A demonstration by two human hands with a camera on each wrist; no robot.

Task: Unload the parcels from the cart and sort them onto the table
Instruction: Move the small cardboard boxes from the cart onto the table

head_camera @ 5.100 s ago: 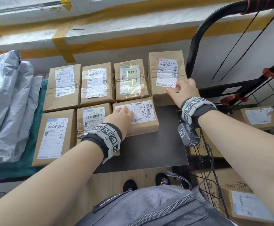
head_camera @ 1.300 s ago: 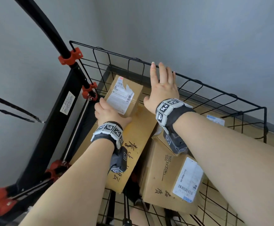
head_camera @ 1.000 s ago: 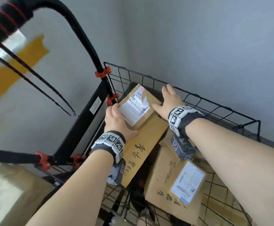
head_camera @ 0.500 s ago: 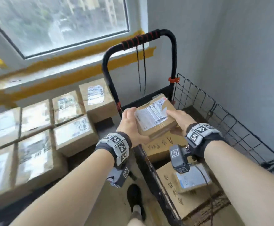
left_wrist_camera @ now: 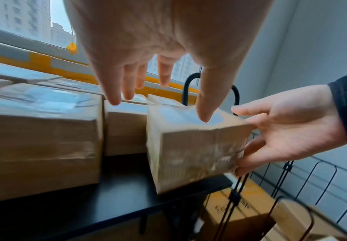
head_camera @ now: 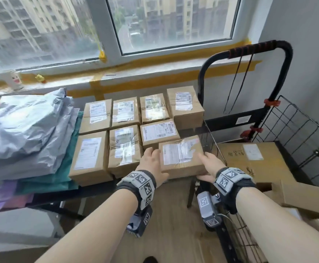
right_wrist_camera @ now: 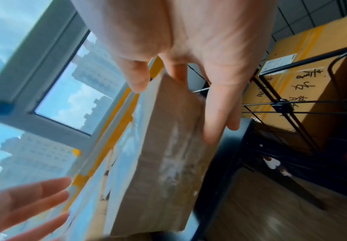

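A small brown parcel [head_camera: 181, 154] with a white label hangs at the front right corner of the black table [head_camera: 90, 188], between my two hands. My right hand [head_camera: 209, 164] grips its right end. The right wrist view shows the thumb on top and the fingers along the parcel's [right_wrist_camera: 164, 146] underside. My left hand [head_camera: 152, 164] lies by the left end, its fingers straight and spread. In the left wrist view only its thumb tip is near the top of the parcel [left_wrist_camera: 195, 154]. I cannot tell whether the parcel touches the table.
Several labelled boxes [head_camera: 124, 149] stand in two rows on the table, right behind and left of the parcel. Grey poly mailers [head_camera: 25, 126] are piled at the left. The wire cart [head_camera: 297, 126] stands at the right with large cartons [head_camera: 249, 164] inside.
Both hands lifted the parcel out of the cart and carried it left to the table's right corner. The left hand has since loosened to straight fingers.
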